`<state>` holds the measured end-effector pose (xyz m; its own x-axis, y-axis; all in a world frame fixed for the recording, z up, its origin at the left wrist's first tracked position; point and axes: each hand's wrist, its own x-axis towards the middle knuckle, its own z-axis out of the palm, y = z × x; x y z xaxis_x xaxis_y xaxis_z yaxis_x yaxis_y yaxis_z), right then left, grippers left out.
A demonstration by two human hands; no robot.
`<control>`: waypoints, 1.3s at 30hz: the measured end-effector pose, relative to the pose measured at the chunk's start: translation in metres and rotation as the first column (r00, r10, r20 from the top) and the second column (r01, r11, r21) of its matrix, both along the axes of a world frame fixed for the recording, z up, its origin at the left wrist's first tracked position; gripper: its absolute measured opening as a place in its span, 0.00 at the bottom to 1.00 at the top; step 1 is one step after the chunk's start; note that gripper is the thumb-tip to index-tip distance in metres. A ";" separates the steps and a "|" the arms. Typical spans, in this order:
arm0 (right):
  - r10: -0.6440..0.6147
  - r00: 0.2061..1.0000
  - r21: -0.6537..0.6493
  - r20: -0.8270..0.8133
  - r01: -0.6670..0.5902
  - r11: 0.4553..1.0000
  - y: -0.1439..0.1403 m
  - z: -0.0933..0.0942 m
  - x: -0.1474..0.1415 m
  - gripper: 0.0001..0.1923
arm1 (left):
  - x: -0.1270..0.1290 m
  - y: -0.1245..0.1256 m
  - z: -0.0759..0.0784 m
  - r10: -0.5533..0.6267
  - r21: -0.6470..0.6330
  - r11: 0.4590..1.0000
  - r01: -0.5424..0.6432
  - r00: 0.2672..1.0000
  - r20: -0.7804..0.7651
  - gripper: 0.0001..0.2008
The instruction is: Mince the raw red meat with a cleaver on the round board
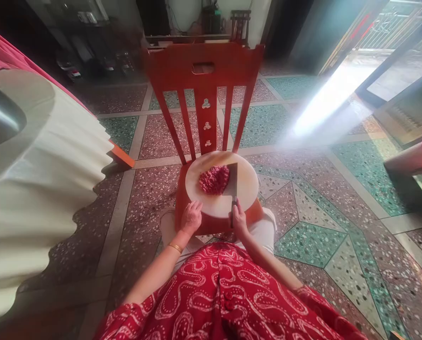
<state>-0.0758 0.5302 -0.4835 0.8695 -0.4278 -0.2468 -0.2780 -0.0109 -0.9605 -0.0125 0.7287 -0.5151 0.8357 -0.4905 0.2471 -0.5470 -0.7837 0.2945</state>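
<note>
Two hands share the work: my right hand (239, 218) grips the cleaver (232, 182) beside the minced meat (214, 180) mid-board, while my left hand (191, 217) lies loosely on the chopping board (218, 205)'s near edge, steadying it on the chair (203, 75).

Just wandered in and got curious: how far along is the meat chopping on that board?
Well along: the meat already lies as a finely minced red pile on the round chopping board. In hand: the right hand holds the cleaver against the pile, while the left hand steadies the board's edge. Possibly more mincing remains; none has left the board.
</note>
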 end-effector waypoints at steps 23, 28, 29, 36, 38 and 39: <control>0.414 0.884 -0.681 -0.217 -0.441 0.584 -0.019 0.070 0.038 0.24 | -0.004 -0.001 -0.002 0.032 -0.051 0.998 -0.033 0.999 -0.016 0.21; 0.407 0.913 -0.722 0.005 -0.278 0.634 -0.018 0.078 0.034 0.24 | -0.003 0.000 0.000 0.027 -0.021 0.999 -0.027 0.999 -0.024 0.20; 0.404 0.914 -0.718 0.039 -0.256 0.647 -0.018 0.077 0.033 0.25 | -0.004 0.000 0.000 0.032 -0.016 0.999 -0.033 0.999 -0.025 0.20; 0.400 0.914 -0.627 -0.063 -0.348 0.697 -0.025 0.067 0.028 0.22 | -0.005 -0.001 -0.002 0.040 -0.026 0.999 -0.040 0.999 -0.006 0.20; 0.377 0.925 -0.647 0.039 -0.264 0.715 -0.024 0.074 0.028 0.24 | -0.004 -0.001 -0.002 0.033 -0.028 0.999 -0.033 0.999 0.001 0.19; 0.379 0.923 -0.659 0.065 -0.245 0.711 -0.023 0.075 0.028 0.25 | -0.004 -0.001 -0.003 0.030 -0.029 0.999 -0.030 1.000 0.004 0.19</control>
